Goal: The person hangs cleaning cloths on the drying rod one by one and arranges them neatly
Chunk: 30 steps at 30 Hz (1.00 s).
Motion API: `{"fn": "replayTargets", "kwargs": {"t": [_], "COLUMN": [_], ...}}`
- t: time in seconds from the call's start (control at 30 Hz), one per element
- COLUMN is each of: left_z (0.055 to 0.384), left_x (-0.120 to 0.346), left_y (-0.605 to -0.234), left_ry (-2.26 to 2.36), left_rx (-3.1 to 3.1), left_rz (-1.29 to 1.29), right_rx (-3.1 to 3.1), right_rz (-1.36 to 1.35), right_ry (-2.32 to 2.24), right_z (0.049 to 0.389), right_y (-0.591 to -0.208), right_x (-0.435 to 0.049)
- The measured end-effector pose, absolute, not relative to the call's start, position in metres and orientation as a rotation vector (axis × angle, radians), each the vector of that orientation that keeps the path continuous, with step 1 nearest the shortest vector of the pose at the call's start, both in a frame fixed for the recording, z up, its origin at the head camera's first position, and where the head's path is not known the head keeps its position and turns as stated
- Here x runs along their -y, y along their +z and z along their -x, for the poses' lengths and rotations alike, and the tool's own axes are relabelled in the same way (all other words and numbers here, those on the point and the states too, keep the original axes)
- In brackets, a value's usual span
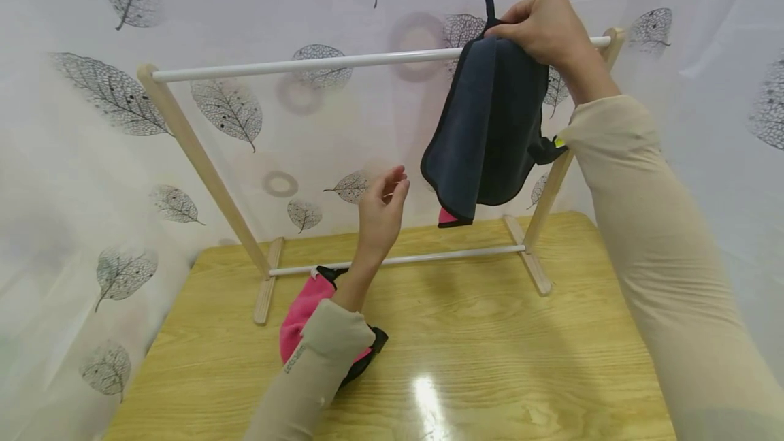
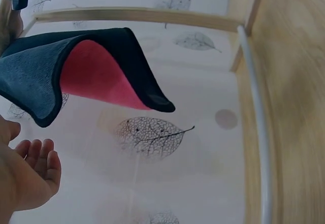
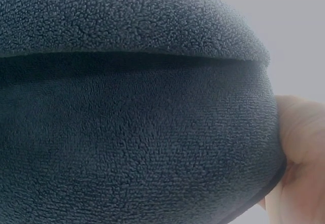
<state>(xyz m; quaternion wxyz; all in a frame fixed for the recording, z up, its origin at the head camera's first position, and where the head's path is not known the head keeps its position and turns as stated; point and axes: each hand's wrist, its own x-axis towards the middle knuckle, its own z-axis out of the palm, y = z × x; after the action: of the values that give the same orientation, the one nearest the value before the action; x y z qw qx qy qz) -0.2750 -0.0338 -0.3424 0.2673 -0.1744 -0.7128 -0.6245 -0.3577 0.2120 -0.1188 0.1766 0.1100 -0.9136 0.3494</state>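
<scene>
My right hand (image 1: 547, 26) pinches the top of a dark grey-blue terry cloth (image 1: 468, 121) with black edging. A black loop (image 1: 488, 4) sticks up beside the fingertips. The cloth hangs in folds in front of the white top rail (image 1: 306, 65), near its right end; a bit of pink underside shows at the lower corner. Fuzzy grey fabric (image 3: 137, 127) fills most of the right wrist view. Below and left of the cloth, my left hand (image 1: 381, 216) is raised with fingers loosely bent, holding nothing. The left wrist view shows the cloth's pink side (image 2: 99, 74) above that hand (image 2: 30, 178).
The rack's wooden legs (image 1: 208, 169) stand on a yellowish wooden table (image 1: 465, 346), joined low down by a white bar (image 1: 453, 254). A pink piece of fabric with black edging (image 1: 303, 312) lies on the table, partly under my left forearm. Behind hangs a leaf-patterned curtain (image 1: 343, 128).
</scene>
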Motion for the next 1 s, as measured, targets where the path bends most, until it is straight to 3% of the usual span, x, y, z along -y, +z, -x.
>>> {"fn": "replayTargets", "kwargs": {"t": [0.5, 0.73, 1.0], "left_z": [0.286, 0.26, 0.261], "left_x": [0.003, -0.005, -0.007], "left_y": [-0.358, -0.33, -0.333], "left_ry": [-1.748, -1.863, -1.984], "left_rx": [1.947, 1.921, 1.738], "left_rz": [0.402, 0.414, 0.393], "right_rx": [2.581, 2.577, 2.581], "right_rz": [-0.324, -0.327, -0.312], "right_ry": [0.942, 0.96, 0.951], "right_z": [0.361, 0.36, 0.358], "right_y": [-0.12, -0.119, -0.118], "right_x": [-0.214, -0.213, -0.212]}}
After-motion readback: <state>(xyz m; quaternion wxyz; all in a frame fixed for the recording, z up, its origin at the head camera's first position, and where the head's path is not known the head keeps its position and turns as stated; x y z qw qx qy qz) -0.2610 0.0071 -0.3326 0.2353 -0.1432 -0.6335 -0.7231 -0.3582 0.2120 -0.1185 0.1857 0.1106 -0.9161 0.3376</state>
